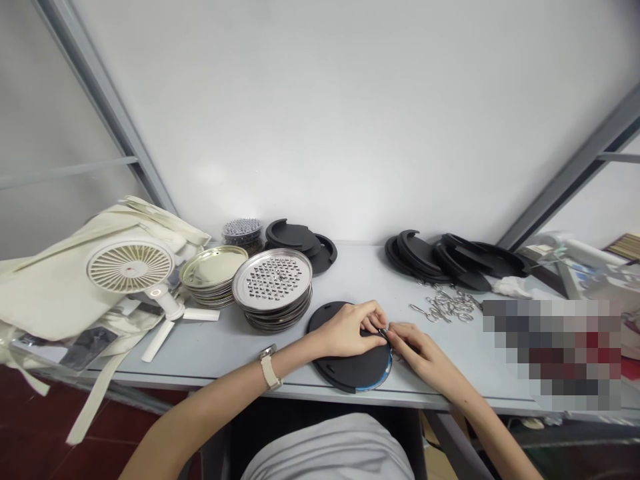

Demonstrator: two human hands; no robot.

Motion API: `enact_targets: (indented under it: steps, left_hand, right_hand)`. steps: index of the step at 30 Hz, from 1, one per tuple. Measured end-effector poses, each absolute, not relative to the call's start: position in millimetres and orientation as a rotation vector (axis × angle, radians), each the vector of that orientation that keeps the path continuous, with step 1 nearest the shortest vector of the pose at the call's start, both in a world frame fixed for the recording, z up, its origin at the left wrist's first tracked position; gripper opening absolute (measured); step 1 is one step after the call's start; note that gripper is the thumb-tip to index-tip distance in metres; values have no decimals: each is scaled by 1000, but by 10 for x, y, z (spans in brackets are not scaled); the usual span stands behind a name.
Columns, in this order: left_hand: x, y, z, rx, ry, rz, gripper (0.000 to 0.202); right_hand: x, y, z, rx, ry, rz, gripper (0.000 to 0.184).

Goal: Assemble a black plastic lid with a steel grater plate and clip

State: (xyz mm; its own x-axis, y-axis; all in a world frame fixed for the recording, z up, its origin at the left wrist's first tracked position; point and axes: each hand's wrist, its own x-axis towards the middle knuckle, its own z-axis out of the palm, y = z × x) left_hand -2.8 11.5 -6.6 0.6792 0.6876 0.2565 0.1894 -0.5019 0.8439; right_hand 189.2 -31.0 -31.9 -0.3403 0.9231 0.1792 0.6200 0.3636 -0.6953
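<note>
A black round disc (350,370) with a blue strip along its right edge lies at the table's front edge. Over its upper right side rests my left hand (353,330), thumb and fingers pinched at the rim; a pale watch is on that wrist. My right hand (417,352) meets it there, its fingertips closed on a small metal clip that is mostly hidden. Beyond the right hand lies a loose pile of metal clips with rings (447,305). Left of the disc stands a stack of round metal grater plates (273,283).
Further left are a stack of gold-coloured lids (214,267), a white fan (133,267) and a cream bag (50,280). Against the wall sit black round holders (295,237) and more black holders (425,257). A pixelated patch (555,353) covers the right side.
</note>
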Motion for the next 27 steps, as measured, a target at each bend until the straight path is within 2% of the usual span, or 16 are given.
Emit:
enact_targets:
  steps: [13, 27]
  left_hand:
    - [-25, 120, -73, 1961, 692, 698, 33]
    - [-21, 124, -109, 1935, 669, 683, 33]
  right_hand:
    - [1904, -293, -388, -1335, -2078, 669, 42]
    - [1902, -303, -358, -1346, -1989, 724, 40]
